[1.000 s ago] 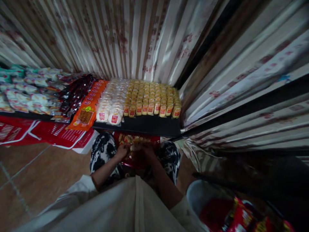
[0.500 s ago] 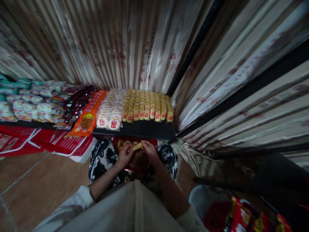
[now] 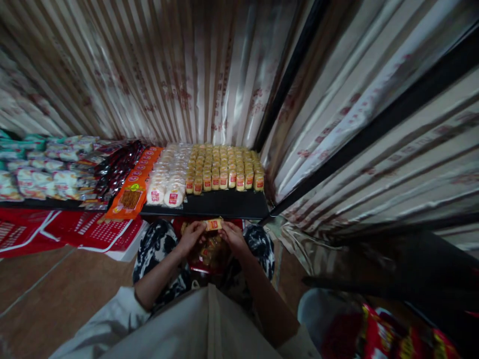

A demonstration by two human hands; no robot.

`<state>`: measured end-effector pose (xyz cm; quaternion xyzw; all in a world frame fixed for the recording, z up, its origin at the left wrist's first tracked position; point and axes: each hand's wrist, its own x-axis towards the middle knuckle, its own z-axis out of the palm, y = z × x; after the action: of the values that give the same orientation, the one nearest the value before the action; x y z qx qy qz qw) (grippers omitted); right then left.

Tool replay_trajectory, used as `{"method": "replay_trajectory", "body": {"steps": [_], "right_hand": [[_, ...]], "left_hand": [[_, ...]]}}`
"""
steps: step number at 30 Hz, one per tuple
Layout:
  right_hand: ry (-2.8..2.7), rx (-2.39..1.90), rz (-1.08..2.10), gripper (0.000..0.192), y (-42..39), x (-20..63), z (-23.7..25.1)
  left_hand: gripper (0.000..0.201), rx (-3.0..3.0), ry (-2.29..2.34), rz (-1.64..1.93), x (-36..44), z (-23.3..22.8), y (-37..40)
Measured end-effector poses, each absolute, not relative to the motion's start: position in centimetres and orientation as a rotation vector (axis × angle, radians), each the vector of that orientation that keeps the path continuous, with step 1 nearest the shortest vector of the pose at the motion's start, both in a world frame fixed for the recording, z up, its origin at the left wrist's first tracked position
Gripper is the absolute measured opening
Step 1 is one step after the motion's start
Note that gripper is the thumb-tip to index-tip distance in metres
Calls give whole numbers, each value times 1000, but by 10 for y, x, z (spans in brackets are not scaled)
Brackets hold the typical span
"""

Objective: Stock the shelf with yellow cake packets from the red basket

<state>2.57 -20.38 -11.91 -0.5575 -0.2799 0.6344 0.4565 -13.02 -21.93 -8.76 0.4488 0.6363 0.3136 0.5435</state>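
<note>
My left hand (image 3: 191,236) and my right hand (image 3: 232,235) together hold a small yellow snack packet (image 3: 213,224) with a red label, one hand at each end. It hangs over a red bag of similar packets (image 3: 207,252) that rests between my knees. Just beyond the hands runs the front edge of a black shelf (image 3: 224,204). Rows of the same yellow packets (image 3: 222,167) stand on that shelf, and white round packs (image 3: 168,179) lie to their left.
Further left on the shelf lie orange flat packs (image 3: 134,182), dark red packs (image 3: 118,164) and pale bags (image 3: 48,167). Red crates (image 3: 75,227) stand below. Striped curtains (image 3: 187,75) hang behind and at right. A pale bucket (image 3: 318,314) with red bags (image 3: 377,334) stands at lower right.
Both hands have lifted out of the red bag, bringing one yellow packet up toward the shelf edge. The view has tilted slightly upward.
</note>
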Motion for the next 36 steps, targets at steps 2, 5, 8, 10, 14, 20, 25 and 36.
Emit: {"method": "replay_trajectory", "body": {"steps": [2,5,8,10,14,20,25,36], "right_hand": [[-659,-1388,1559,34,-205,25,-121],[-664,-1411,1543,32,-207,28,-123],[-856,-1552,1326,28,-208,37,-118],[-1065,-1683,1006,28,-208,47,-110],[-1328,-1699,586,34,-202,63,-91],[-1470,-1564,345,40,-174,79,-81],[-1489,-1563,257,47,-149,95,-84],[-1509,-1637,230,52,-114,112,-104]], "left_hand": [[33,1039,1473,776,-125,-89,-216],[23,1108,1482,770,-118,-87,-207],[25,1320,1512,766,-112,-79,-190],[31,1510,1558,778,-106,-70,-176],[35,1761,1559,760,-84,-50,-144],[23,2002,1418,742,-37,-31,-96],[28,2154,1397,707,-4,-22,-68],[37,2286,1484,504,30,-31,-43]]}}
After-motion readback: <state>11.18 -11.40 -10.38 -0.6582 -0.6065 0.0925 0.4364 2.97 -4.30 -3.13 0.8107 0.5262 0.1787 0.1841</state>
